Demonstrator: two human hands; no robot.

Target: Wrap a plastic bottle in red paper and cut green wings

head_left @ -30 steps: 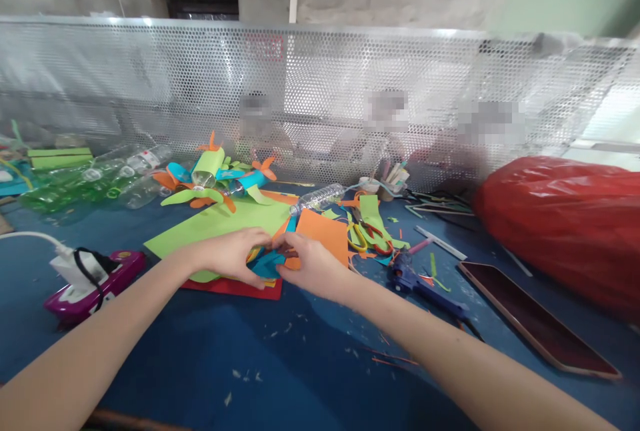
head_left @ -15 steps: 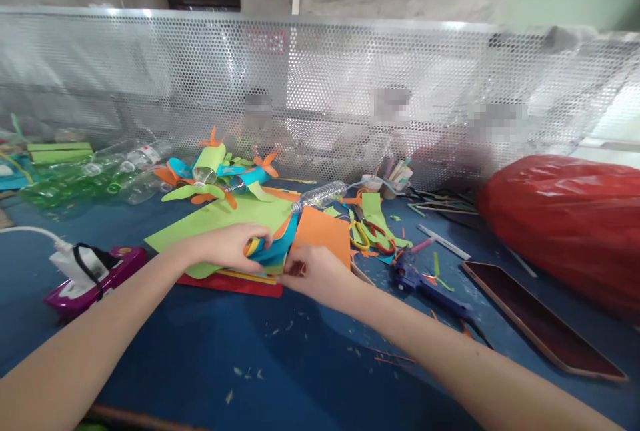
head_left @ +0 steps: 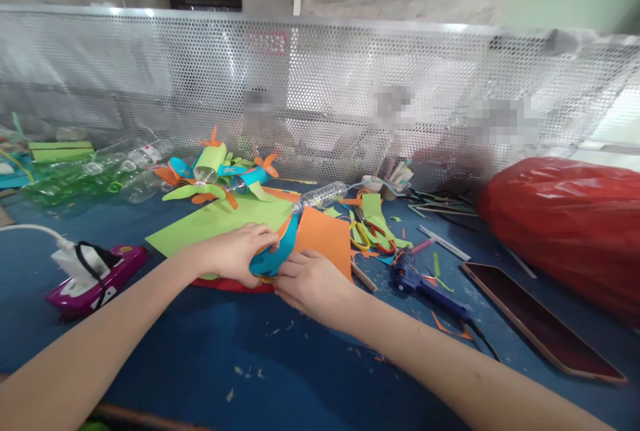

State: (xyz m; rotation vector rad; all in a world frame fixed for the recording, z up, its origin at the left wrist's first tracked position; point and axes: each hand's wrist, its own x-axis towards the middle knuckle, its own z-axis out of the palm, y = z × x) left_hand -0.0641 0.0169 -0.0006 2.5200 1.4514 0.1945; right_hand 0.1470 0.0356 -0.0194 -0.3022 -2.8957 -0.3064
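Observation:
A curled blue paper rises from a stack of coloured sheets in front of me. My left hand grips it from the left, fingers bent over its upper edge and thumb below. My right hand is closed at the right end of the blue paper, its fingertips pressing on the edge; how many sheets it pinches is hidden. Around them lie a light green sheet, an orange sheet and a red sheet, partly covered by my hands.
To the right are scissors, a blue glue gun, a dark-screened tablet and a red bag. Bottle-and-paper models stand behind the sheets. Plastic bottles and a purple power strip are on the left.
My right hand has turned over, and its fingers now lie against the blue paper's edge. The blue paper curves up more, and the red sheet's front edge is bent.

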